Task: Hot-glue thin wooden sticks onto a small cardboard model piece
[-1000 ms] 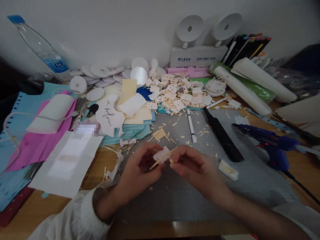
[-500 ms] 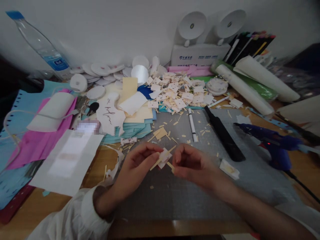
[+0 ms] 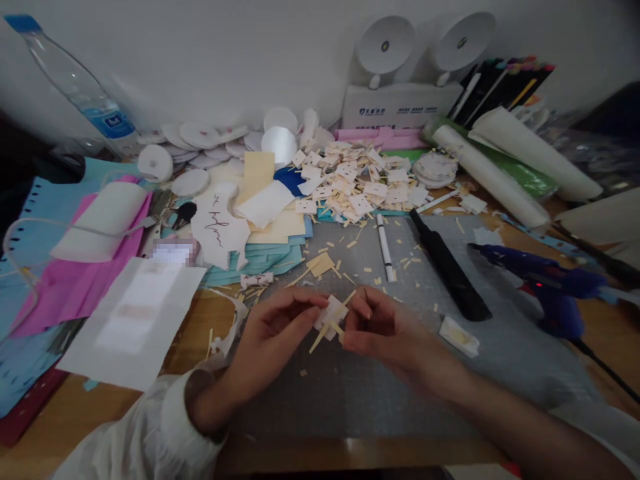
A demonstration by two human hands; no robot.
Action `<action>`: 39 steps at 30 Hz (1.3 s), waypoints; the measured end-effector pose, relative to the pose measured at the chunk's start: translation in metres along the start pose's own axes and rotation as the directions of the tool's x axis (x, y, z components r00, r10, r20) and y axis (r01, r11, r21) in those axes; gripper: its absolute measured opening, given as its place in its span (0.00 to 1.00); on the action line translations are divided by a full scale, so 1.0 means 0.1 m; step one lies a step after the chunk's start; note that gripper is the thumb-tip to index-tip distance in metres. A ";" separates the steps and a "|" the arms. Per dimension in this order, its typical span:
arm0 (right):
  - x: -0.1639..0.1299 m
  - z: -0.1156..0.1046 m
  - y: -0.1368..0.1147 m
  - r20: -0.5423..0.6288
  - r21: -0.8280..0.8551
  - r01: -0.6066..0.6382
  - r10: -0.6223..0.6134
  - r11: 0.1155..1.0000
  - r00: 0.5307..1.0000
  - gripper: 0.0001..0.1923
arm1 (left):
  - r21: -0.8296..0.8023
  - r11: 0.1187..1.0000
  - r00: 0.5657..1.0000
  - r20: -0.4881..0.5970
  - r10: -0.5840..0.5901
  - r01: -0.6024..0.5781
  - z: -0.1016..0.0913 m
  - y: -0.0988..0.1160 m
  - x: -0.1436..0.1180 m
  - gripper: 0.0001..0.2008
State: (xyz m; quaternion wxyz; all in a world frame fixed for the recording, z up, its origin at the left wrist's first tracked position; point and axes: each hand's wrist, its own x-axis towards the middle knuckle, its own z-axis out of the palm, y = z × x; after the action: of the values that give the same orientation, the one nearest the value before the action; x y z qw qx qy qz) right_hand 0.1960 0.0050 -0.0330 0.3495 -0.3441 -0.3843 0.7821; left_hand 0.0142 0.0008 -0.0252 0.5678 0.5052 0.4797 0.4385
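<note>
Head view is pretty dim, so a lot of the small stuff is mush. The bench (image 3: 115,417) is wooden with a grey cutting mat (image 3: 380,393) in the middle, and the near edge plus both forearms run out of the bottom of the frame. There's a blurred-out patch on something pinkish left of centre, can't tell what it is. The water bottle (image 3: 83,93) at the back left has a blue label with a logo I can't read, and its cap is almost clipped by the corner. The white box (image 3: 400,107) under the two round lamps has small blue print, too tiny to make out. One white paper cutout (image 3: 220,230) has a dark scribble on it, not legible.

Both hands meet over the mat. The left hand (image 3: 273,333) pinches a small white card piece (image 3: 331,312) between thumb and fingertips, with thin tan sticks poking out under it. The right hand (image 3: 383,327) has its fingers curled in, tips touching the same piece from the other side. A glue gun (image 3: 545,290) lies well off to the right, a black stick-shaped tool (image 3: 447,267) and a white pen (image 3: 385,247) behind the hands.
</note>
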 end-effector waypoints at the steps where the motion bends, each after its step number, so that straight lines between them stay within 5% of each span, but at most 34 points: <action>1: 0.00 0.00 0.00 0.003 -0.008 0.003 -0.003 1.000 1.000 0.22 | -0.007 1.000 1.000 0.005 -0.002 0.002 0.00 0.00 0.00 0.06; 14: -0.03 0.01 0.00 0.046 0.011 0.003 -0.003 1.000 0.999 0.19 | -0.155 0.984 0.993 0.096 -0.075 0.089 0.00 -0.02 0.02 0.04; 39: 0.01 0.04 0.02 0.039 -0.037 0.035 -0.033 0.999 0.999 0.20 | -0.197 0.980 0.991 0.136 -0.006 0.033 0.00 -0.02 0.01 0.06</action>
State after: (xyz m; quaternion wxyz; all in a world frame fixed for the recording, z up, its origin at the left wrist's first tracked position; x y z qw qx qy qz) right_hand 0.1920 0.0034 -0.0325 0.3488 -0.3291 -0.4116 0.7750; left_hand 0.0143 0.0013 -0.0270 0.6507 0.4696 0.3993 0.4435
